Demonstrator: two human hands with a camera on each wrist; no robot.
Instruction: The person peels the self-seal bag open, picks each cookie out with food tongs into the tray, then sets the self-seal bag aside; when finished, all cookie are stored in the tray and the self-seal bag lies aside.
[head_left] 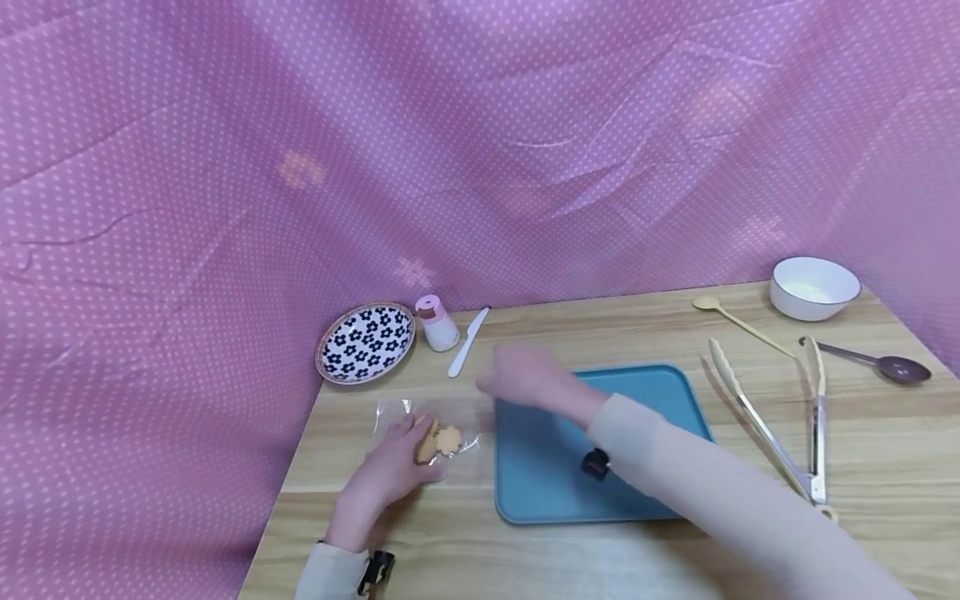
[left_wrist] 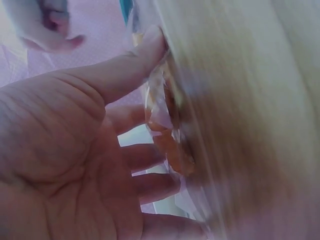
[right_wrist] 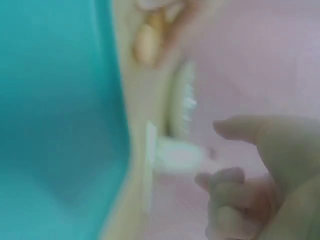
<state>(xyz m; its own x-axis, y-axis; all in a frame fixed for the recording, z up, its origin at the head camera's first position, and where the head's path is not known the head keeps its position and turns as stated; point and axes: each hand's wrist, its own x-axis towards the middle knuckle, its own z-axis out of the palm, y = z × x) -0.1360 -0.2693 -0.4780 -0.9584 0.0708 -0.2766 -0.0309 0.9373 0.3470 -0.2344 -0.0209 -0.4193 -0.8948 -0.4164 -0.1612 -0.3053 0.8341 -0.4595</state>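
Observation:
A clear plastic bag [head_left: 467, 425] with cookies in it lies on the table left of the blue tray [head_left: 536, 492]. One pale cookie [head_left: 449, 440] is flower-shaped; a browner one beside it is partly hidden by my left hand [head_left: 393, 467]. That hand rests on the bag's left part, thumb and fingers spread, fingertips touching the plastic [left_wrist: 159, 107]. My right hand [head_left: 528, 379], blurred, hangs over the tray's far left corner. In the right wrist view its fingers [right_wrist: 232, 200] are loosely bent, the thumb stands apart, and nothing is between them.
At the back left stand a flower-patterned oval dish [head_left: 366, 343], a pink-topped white shaker [head_left: 437, 323] and a white knife [head_left: 468, 342]. To the right lie metal tongs [head_left: 772, 437], a yellow spoon [head_left: 742, 323], a dark spoon [head_left: 903, 369] and a white bowl [head_left: 813, 290].

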